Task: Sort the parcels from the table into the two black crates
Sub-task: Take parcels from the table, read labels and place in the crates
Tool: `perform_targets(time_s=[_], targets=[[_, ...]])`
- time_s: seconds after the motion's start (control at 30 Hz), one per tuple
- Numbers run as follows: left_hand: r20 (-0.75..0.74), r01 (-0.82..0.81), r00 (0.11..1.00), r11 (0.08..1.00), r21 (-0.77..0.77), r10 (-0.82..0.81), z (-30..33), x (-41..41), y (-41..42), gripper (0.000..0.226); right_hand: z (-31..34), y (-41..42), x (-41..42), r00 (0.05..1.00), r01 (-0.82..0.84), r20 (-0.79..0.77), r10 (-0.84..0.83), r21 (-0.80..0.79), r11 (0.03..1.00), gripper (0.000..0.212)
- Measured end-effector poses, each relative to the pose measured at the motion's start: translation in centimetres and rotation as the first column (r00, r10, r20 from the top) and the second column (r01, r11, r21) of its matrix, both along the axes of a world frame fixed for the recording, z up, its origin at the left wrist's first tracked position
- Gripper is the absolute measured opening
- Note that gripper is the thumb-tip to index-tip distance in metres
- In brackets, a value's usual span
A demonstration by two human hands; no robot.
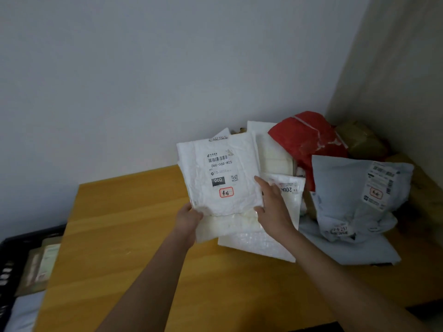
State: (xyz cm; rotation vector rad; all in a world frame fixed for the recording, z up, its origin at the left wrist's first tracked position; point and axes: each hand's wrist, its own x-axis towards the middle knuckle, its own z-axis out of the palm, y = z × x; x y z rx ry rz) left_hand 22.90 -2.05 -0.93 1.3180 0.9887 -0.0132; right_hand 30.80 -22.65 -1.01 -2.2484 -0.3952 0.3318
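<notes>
both hands' fingers (260, 182) grip white parcel (215, 173); parcel heap (354, 188) crowds right.

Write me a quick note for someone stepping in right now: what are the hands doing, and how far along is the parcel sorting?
Left hand and right hand both grip a white parcel, labelled 060, lifted above the wooden table.
Done: a black crate at the left already holds some parcels.
Left: the held parcel, plus a pile on the table including a red parcel, a grey bag and white mailers. The second crate is out of view.
</notes>
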Motion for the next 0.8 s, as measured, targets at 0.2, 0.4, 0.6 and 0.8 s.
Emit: perform_targets(time_s=[0.2, 0.4, 0.6, 0.8], targets=[[0.015, -0.117, 0.993, 0.993, -0.021, 0.118, 1.5, -9.5, 6.7, 0.037, 1.4, 7.7, -7.2, 0.995, -0.092, 0.027, 0.092, -0.016, 0.996, 0.083], [0.039, -0.286, 0.957, 0.958, -0.023, 0.287, 2.7, -21.6, 14.7, 0.023, 1.9, 17.0, -16.2, 0.966, -0.252, 0.05, 0.252, 0.002, 0.968, 0.081], [0.033, -0.493, 0.87, 0.87, 0.001, 0.493, 2.9, -33.2, 20.9, 0.028, 1.5, 25.5, -24.5, 0.897, -0.441, 0.016, 0.441, -0.016, 0.897, 0.081], [-0.05, -0.7, 0.711, 0.713, 0.048, 0.702, 0.9, -42.1, 24.0, 0.027, 0.6, 32.0, -30.4, 0.781, -0.622, -0.009, 0.625, -0.114, 0.775, 0.082]])
